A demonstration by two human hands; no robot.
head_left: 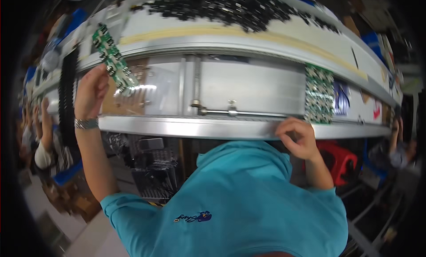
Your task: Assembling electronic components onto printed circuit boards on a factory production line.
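Raised at the left, my left hand [92,89] grips the lower edge of a narrow green circuit board [111,55] with black parts along it. The board is tilted over the conveyor, slightly blurred. My right hand [298,138] is at the front metal rail [199,127], fingers curled and the thumb bent toward the index finger, with nothing visible between them. Just beyond that hand a larger green circuit board panel [319,95] lies across the conveyor.
Behind the conveyor, a heap of small black parts [230,8] covers the white bench. A black slotted rack [69,88] stands at the left. A metal rod with a clamp [232,109] spans the conveyor bed. A red stool [335,161] is below right; other people sit at both sides.
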